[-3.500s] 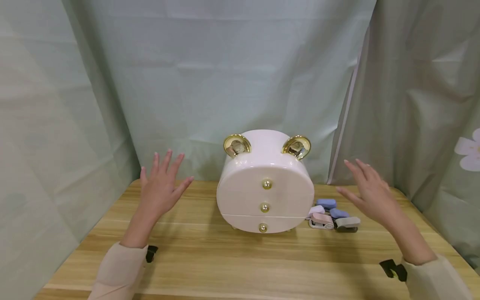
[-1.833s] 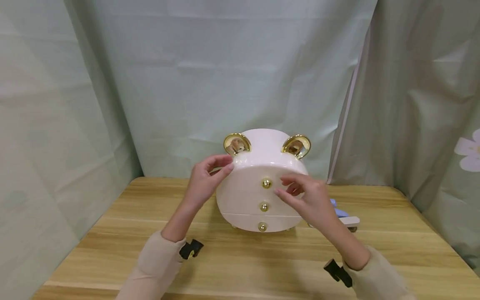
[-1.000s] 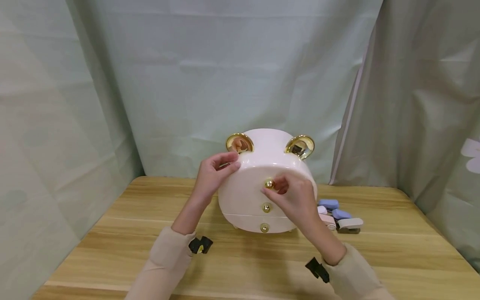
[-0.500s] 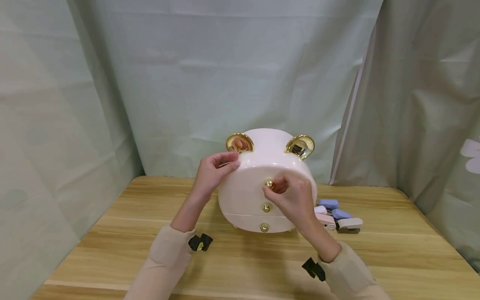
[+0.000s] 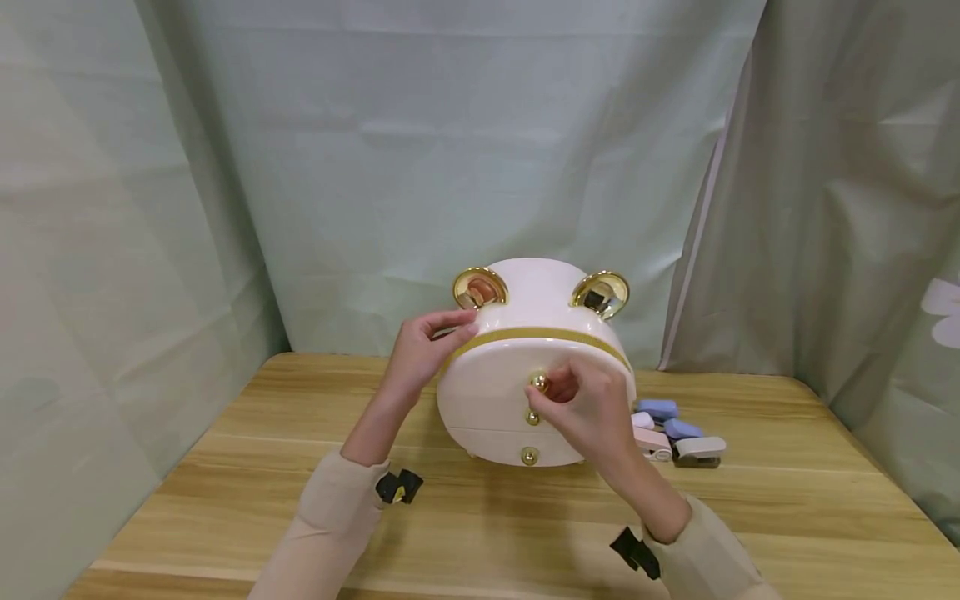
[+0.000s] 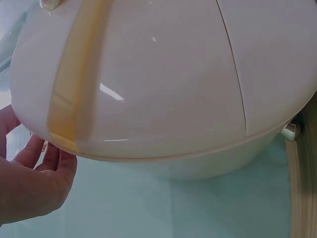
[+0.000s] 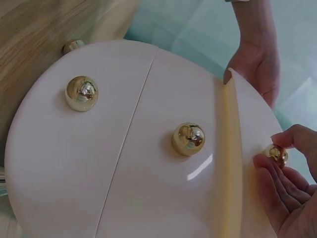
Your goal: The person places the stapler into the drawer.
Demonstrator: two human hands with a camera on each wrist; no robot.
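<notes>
Nearest, the right hand (image 5: 588, 408) pinches the top gold knob (image 5: 538, 382) of the pink drawer box (image 5: 536, 367), which stands mid-surface (image 5: 480, 517); its top drawer (image 5: 525, 354) looks partly drawn out, showing a gold band. The step in hand seems to be opening it, so the next move likely calls for a straight pull. The left hand (image 5: 423, 350) holds the box's upper left edge with curled fingers, bracing it. Three knobs and two gold ears show; about five small staplers (image 5: 675, 433) lie just right.
</notes>
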